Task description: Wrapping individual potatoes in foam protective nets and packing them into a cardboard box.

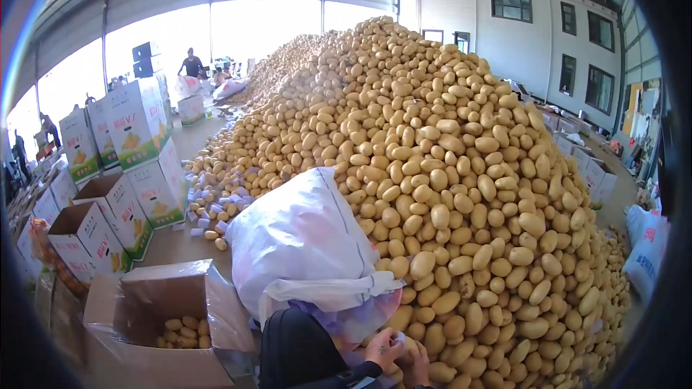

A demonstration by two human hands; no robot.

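Note:
At the bottom of the head view, my left hand [383,350] has its fingers closed on a small white foam sleeve [399,338]. Just right of it, my right hand [419,366] holds a potato [409,347] against the foam. Both hands are at the lower edge of a huge heap of potatoes [432,173]. Above them lies a large white woven sack [297,232], its open mouth showing purple and white foam pieces [357,313]. Left of my arm stands an open cardboard box [162,359] with several potatoes in its bottom.
Printed white cartons [138,124], some open and some stacked, stand at the left. Loose foam sleeves [203,223] lie by the heap's left foot. People work in the far left background, one in dark clothes [192,65]. A filled sack [647,251] lies at the right.

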